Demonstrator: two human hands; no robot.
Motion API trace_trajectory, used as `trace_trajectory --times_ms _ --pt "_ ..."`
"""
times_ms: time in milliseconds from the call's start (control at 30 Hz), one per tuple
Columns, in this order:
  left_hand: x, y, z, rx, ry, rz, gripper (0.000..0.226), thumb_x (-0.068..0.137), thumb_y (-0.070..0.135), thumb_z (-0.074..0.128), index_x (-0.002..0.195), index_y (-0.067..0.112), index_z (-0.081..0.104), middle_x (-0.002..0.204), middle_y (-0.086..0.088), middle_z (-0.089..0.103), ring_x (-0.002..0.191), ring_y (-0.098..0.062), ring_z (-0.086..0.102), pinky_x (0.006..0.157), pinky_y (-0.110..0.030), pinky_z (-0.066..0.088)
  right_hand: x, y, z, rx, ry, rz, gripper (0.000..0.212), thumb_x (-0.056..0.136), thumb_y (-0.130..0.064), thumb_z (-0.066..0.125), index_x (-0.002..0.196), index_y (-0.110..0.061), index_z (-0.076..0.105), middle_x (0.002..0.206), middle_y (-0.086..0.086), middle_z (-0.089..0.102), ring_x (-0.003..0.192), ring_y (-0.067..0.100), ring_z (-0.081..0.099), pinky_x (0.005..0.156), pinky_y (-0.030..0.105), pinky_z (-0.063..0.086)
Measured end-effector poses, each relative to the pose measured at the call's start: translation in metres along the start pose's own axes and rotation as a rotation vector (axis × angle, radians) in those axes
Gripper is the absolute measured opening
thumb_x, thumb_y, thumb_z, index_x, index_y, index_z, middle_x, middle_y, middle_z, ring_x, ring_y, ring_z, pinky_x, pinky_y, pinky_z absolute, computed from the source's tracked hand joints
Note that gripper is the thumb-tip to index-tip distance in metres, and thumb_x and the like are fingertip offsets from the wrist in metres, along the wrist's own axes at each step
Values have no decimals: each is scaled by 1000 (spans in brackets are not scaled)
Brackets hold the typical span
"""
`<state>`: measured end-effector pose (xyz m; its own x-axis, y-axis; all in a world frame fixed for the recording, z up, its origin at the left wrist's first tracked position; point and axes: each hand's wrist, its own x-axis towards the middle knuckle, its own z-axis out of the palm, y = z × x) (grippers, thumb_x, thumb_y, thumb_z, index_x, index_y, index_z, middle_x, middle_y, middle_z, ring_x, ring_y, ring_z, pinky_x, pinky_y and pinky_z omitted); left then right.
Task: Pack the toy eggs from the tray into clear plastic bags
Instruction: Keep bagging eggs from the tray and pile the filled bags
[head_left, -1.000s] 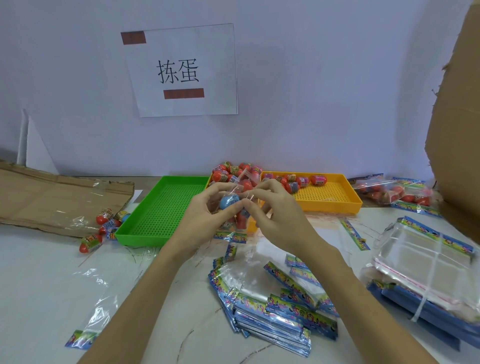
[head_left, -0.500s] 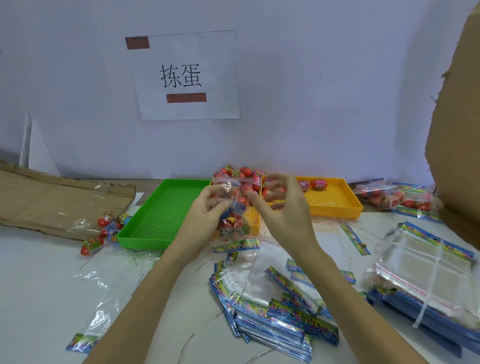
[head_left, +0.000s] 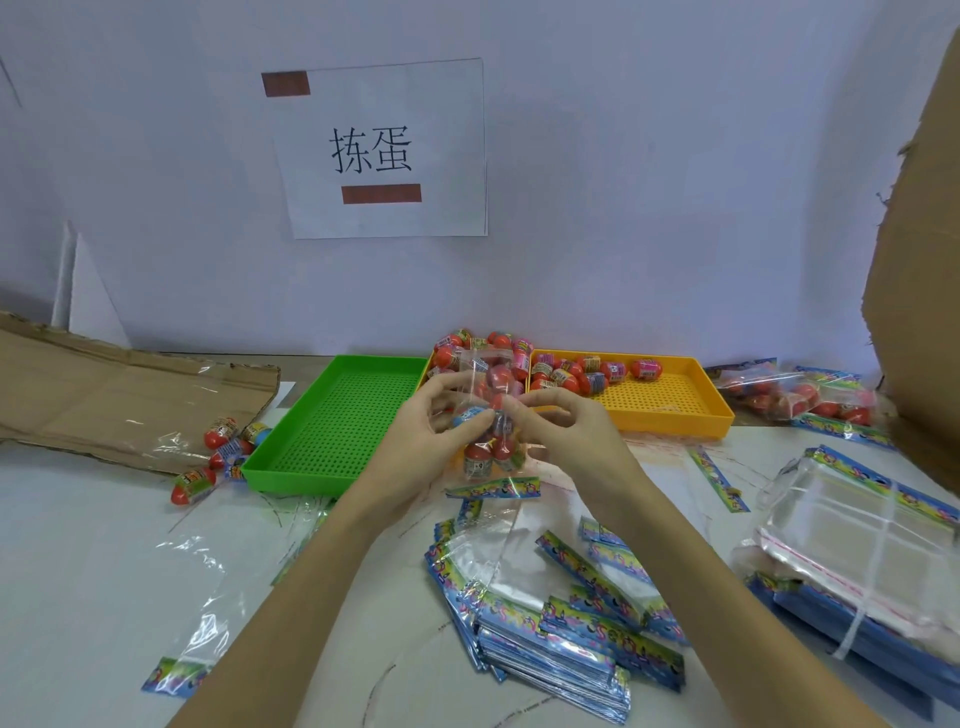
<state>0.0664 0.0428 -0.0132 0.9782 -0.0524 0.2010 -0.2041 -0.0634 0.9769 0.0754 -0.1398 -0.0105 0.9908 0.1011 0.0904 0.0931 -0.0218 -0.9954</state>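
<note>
- The left hand (head_left: 431, 426) pinches a clear bag (head_left: 491, 415) from its left side, fingers curled round it, with a blue egg (head_left: 467, 415) at the fingertips.
- The right hand (head_left: 558, 436) pinches the same bag from the right, thumb and forefinger closed on the plastic.
- The bag hangs between both hands, above the surface (head_left: 104, 545), its printed strip (head_left: 493, 488) at the bottom; red eggs fill its lower part.
- Behind the hands stands an orange tray (head_left: 675, 415) with loose eggs (head_left: 587, 371) along its far left side.
- A green tray (head_left: 332, 426) sits to its left, touching it.
- More eggs (head_left: 218, 452) lie on the surface left of the green tray, beside flattened cardboard (head_left: 104, 395).
- Filled bags (head_left: 795, 395) lie right of the orange tray.
- A stack of flat bags (head_left: 561, 639) lies near the person, under the forearms.
- A tied bundle of bags (head_left: 857, 545) sits at the right.
- One loose bag (head_left: 197, 613) lies at the lower left.
- A paper sign (head_left: 384, 150) hangs on the wall.
</note>
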Motion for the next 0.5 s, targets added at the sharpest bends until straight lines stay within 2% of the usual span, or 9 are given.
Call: trace_trajectory --times_ms 67,167,233,300,367,433,500 --pt "-1 1 1 -9 -21 4 44 95 8 75 135 17 63 123 -14 73 112 -27 73 98 -38 60 -1 -1 0 16 -9 -3 26 86 -44 79 103 -25 74 108 4 74 97 21 73 87 36 61" --pt "0 2 3 -99 -58 -16 42 97 -3 68 136 13 62 112 -17 70 107 -31 70 100 -49 58 -2 -3 -2 65 -13 -31 19 88 -39 78 99 -24 76 94 8 76 86 20 73 80 33 62" --pt "1 0 5 -142 -62 -40 43 98 -10 61 135 12 62 105 -16 68 105 -32 67 102 -53 54 -2 -3 -3 110 -18 -25 18 89 -34 78 97 -18 76 93 12 77 84 23 73 79 35 62" --pt "1 -2 6 -70 -41 -26 44 98 -13 58 134 13 62 104 -15 69 101 -28 67 98 -47 56 -3 0 0 107 -12 -26 19 90 -30 79 95 -13 74 97 16 76 90 28 72 84 44 61" --pt "0 -4 6 28 -17 11 45 97 -11 58 131 17 62 107 -14 73 97 -25 70 90 -35 59 -4 3 5 66 1 -42 17 91 -25 79 90 -11 70 89 13 74 87 27 70 84 45 59" --pt "1 -4 4 30 -5 18 41 97 -7 62 127 22 63 108 -8 77 99 -21 74 87 -30 61 -5 5 9 41 -3 -60 17 92 -22 78 85 -13 66 77 2 69 77 16 66 75 36 59" --pt "3 -2 0 -56 14 -11 29 99 3 67 121 21 68 104 2 79 101 -13 75 84 -26 60 -5 4 10 38 -12 -55 16 92 -24 78 88 -13 67 73 -3 67 68 10 62 66 25 55"
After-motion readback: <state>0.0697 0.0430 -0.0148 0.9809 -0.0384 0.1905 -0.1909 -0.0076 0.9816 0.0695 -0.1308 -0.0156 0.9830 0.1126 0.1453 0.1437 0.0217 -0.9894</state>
